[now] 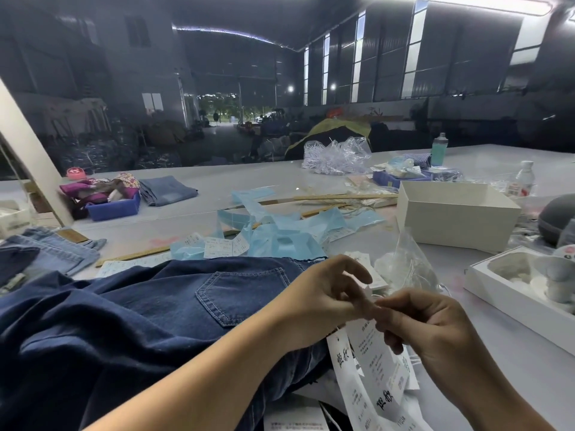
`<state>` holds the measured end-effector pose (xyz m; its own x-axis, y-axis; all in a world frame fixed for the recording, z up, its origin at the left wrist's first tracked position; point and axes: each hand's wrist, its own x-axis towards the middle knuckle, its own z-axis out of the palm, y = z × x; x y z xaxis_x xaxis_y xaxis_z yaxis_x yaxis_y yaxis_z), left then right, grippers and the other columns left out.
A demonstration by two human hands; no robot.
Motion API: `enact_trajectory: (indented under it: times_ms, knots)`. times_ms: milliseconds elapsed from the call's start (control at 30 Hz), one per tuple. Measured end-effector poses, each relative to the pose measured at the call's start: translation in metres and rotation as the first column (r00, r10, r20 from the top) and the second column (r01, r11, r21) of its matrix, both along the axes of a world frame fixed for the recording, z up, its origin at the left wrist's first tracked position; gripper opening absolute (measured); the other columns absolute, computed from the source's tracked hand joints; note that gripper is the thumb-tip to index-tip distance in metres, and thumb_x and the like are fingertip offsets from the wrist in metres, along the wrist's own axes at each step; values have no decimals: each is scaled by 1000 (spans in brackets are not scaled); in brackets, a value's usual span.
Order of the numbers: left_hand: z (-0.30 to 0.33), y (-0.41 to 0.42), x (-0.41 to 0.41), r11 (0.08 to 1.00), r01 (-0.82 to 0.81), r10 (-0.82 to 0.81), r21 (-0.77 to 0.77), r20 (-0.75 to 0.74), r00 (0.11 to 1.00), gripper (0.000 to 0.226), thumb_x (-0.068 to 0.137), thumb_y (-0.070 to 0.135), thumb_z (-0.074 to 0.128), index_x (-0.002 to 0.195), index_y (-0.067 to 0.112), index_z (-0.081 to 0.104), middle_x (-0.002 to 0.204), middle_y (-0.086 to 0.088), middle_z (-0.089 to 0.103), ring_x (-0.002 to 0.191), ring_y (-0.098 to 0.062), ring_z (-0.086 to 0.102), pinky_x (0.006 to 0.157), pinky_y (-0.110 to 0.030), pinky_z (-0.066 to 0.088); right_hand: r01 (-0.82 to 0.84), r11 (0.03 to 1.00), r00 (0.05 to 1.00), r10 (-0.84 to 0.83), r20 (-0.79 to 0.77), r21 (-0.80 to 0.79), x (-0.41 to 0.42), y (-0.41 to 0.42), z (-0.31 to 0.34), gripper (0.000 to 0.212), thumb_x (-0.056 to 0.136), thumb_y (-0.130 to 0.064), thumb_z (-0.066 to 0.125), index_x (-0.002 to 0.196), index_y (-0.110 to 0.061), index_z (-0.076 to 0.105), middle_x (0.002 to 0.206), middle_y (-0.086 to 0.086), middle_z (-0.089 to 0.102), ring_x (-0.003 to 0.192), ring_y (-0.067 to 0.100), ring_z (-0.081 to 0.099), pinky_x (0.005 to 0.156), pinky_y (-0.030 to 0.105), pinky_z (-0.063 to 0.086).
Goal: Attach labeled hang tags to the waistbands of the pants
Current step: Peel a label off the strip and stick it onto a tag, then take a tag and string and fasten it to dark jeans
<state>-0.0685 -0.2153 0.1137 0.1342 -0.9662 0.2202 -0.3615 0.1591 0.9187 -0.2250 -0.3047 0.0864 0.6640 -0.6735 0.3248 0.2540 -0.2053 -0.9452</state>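
Beside the dark jeans (174,309), both hands (373,309) pinch white hang tags (375,365).

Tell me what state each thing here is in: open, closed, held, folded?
Hang tags: held by both hands.
Left hand: pinching the tags.
Right hand: pinching the tags.
Dark jeans: lying flat, pocket up.
White box: open.
Light jeans: folded.

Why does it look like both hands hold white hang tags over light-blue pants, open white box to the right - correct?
Not quite: the head view shows the pants are dark blue denim. The rest holds: left hand and right hand pinch the white hang tags, with the open white box to the right.
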Motion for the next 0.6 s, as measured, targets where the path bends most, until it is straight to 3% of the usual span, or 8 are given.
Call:
enact_trajectory:
  times_ms: [100,200,267,333,400,467,533,600]
  knots:
    - [5,0,6,997,56,-48,56,-121,992,24,85,3,72,95,22,63,75,7,68,70,-11,60,66,-26,49,-62,997,998,61,16,50,1,-1,3,66,33,-54,95,69,-3,74,56,17,59,46,21,52,42,24,43]
    - [11,0,12,995,41,-23,94,-181,983,22,80,5,78,93,19,66,85,3,67,71,-9,61,60,-21,51,-112,989,993,108,39,101,5,2,7,61,32,-46,98,65,-2,72,56,21,57,45,23,51,41,25,43]
    - [17,3,16,994,-25,31,107,-54,998,20,80,11,79,93,20,68,91,6,67,67,0,59,60,-18,48,-74,993,997,75,-10,94,10,4,9,44,44,-31,97,66,-2,72,55,21,57,44,25,50,40,26,43]
    - [21,8,19,984,-145,121,104,212,970,15,82,23,78,94,24,69,86,14,65,63,6,56,59,-11,42,-12,1000,992,15,-122,22,18,8,15,10,63,-7,84,66,-7,75,53,19,60,44,25,52,40,26,44]
    - [25,17,21,974,-218,164,63,467,869,9,87,27,71,95,24,69,86,12,66,72,3,57,62,-15,44,8,991,963,-44,-266,-135,27,9,18,16,73,-3,78,67,-18,78,54,14,65,45,18,56,43,27,47]
    - [26,27,27,967,-253,176,29,640,748,10,91,28,65,99,23,69,96,3,68,86,-13,61,71,-30,50,-14,963,927,-88,-365,-268,42,13,25,18,75,-11,79,69,-28,78,55,8,67,47,9,58,50,27,48]
    - [28,42,42,961,-275,189,30,657,730,13,93,29,62,102,21,69,99,-1,69,88,-19,61,72,-32,50,-72,935,914,-78,-397,-348,59,20,32,20,76,-14,79,71,-33,77,56,2,68,48,4,58,51,20,46]
    - [33,62,59,957,-291,224,18,594,773,15,95,28,61,103,19,71,94,0,69,83,-15,60,69,-28,49,-111,907,909,-72,-410,-406,82,30,39,16,76,-16,79,73,-32,77,56,3,68,47,6,57,49,19,44]
